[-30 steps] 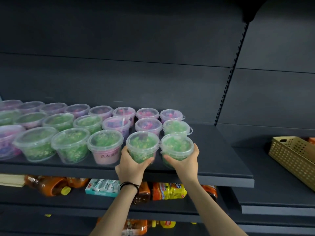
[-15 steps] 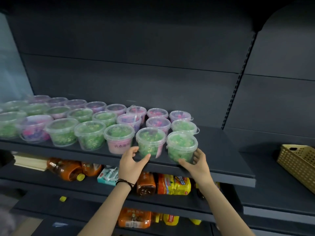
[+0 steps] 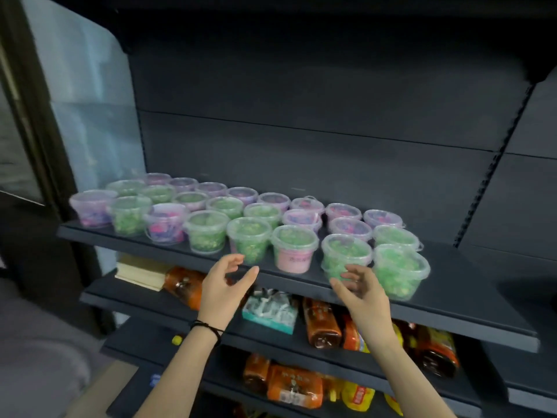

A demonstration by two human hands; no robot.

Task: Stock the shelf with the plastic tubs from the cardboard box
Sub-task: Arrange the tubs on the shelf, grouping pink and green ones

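Clear plastic tubs (image 3: pixel 208 233), pink-filled and green-filled, stand in three rows on the dark shelf (image 3: pixel 470 300), running from its left end across. The left hand (image 3: pixel 223 286), black band (image 3: pixel 208 327) on the wrist, hangs at the shelf edge with fingers loosely curved, holding nothing. The right hand (image 3: pixel 361 292) is empty too, fingers relaxed, in front of the green front tubs. Orange bottles (image 3: pixel 321 324) lie below.

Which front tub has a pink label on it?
The tub third from the right in the front row: green under its lid, with a pink label round its lower half. The tubs beside it are green all the way down.
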